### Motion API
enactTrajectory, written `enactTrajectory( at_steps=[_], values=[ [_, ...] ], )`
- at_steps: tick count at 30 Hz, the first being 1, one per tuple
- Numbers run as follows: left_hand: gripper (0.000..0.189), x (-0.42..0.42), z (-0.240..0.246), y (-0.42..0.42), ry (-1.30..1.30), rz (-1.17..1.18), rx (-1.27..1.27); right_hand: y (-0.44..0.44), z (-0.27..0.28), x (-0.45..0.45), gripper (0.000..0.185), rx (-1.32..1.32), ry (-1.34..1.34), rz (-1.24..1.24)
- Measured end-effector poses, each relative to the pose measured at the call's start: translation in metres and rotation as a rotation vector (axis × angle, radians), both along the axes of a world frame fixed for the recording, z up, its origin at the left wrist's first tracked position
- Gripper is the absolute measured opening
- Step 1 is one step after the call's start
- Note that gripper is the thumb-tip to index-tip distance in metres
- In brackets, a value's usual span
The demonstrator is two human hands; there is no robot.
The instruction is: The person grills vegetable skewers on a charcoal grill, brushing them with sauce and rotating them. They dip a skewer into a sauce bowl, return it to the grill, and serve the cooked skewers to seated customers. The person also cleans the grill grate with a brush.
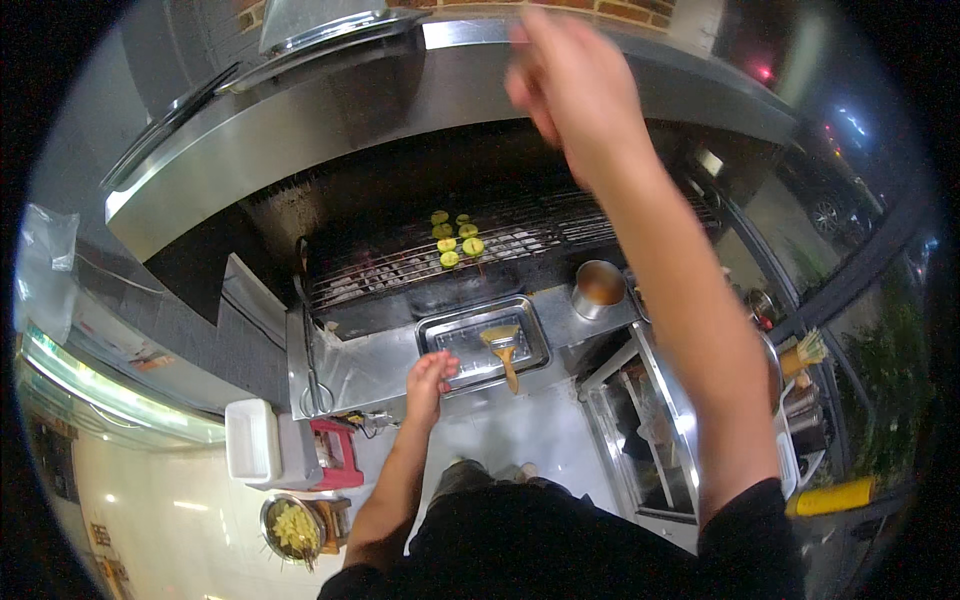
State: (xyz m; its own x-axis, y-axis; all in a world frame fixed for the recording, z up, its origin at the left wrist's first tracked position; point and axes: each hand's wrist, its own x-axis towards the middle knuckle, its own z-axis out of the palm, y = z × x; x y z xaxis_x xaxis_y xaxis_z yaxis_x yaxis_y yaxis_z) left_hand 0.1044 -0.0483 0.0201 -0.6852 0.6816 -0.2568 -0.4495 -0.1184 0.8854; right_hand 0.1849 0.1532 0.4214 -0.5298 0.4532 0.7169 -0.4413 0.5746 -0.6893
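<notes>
Raised high in front of the metal hood, my right hand [574, 82] is blurred, with its fingers partly curled; whether it holds anything cannot be made out. My left hand [429, 382] hovers by the near left edge of a metal tray [536, 322], fingers bent, nothing visible in it. Across the tray lies a basting brush [504, 345] with a wooden handle that sticks out over the near rim. Behind, several green-rimmed yellow vegetable slices [472, 247] rest on the wire grate of a charcoal grill [360, 281].
A metal pot of brown liquid [598, 292] stands right of the tray. Tongs [313, 375] lie at the counter's left end. The metal hood [300, 131] overhangs the grill. Lower left are a white tub [251, 442] and a bowl of pale yellow chunks [292, 529].
</notes>
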Motion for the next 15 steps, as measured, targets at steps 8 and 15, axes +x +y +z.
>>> enactTrajectory(
  at_steps=[8,15],
  values=[
    [0.021,-0.063,-0.004,0.102,-0.284,0.079,0.092,0.011,-0.356,0.010,0.017,-0.582,-0.739,-0.199],
    [0.018,-0.069,-0.017,0.130,-0.191,0.084,0.101,0.016,-0.413,-0.043,0.025,-0.567,-0.721,-0.184]
  ],
)
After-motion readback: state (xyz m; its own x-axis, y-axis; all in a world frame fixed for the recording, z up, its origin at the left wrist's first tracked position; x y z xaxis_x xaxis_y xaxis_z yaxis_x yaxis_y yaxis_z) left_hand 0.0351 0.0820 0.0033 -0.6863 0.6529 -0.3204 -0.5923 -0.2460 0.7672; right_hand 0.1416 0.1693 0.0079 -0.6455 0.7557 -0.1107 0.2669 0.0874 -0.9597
